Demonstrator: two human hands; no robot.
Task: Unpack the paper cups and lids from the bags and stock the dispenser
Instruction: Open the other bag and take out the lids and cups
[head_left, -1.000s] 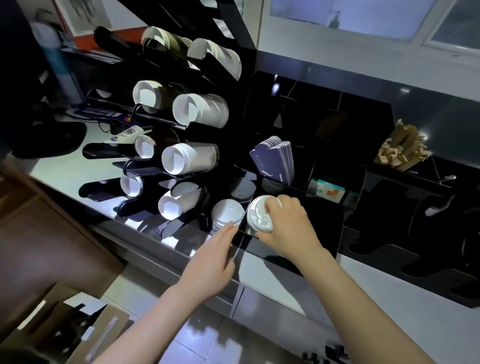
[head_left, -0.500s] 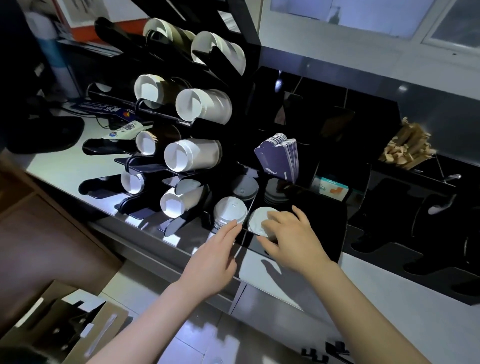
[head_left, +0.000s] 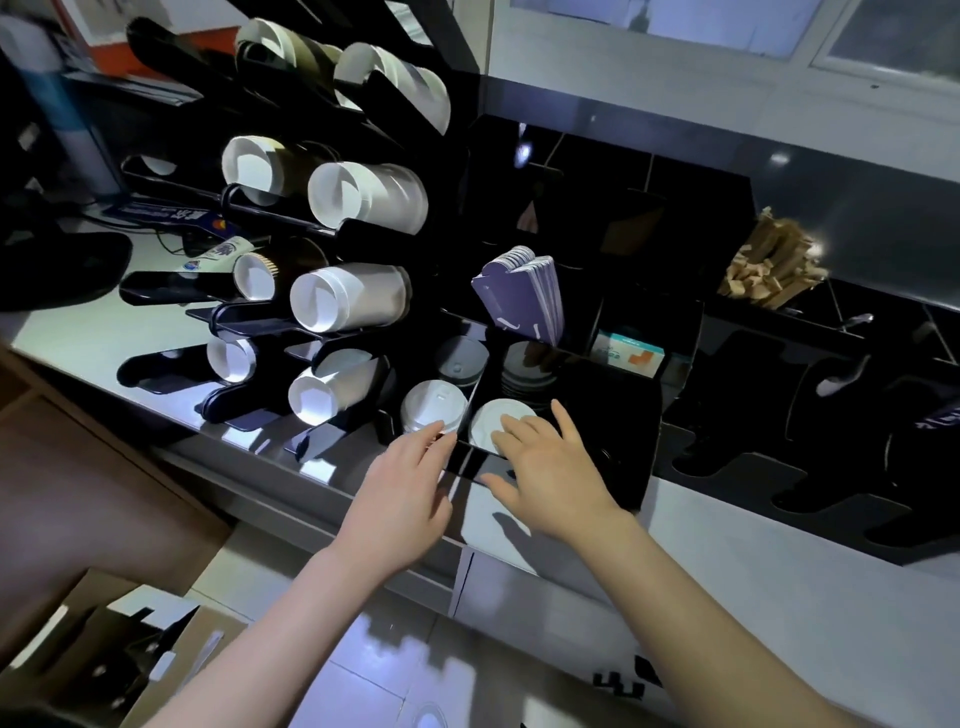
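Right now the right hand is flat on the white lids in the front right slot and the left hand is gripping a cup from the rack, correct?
Not quite. The head view shows the right hand flat on the white lids, but the left hand grips no cup: it lies open, fingertips at the organizer's front edge by the neighbouring lid stack.

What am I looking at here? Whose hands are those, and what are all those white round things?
You are seeing through a camera worn on a person's head, looking down at their two hands. The left hand touches the front edge of a black organizer. The right hand rests open-fingered on a stack of white lids in one compartment; another lid stack sits next to it. The black rack holds paper cups lying sideways. Purple sleeves and wooden stirrers stand behind. Neither hand holds anything.
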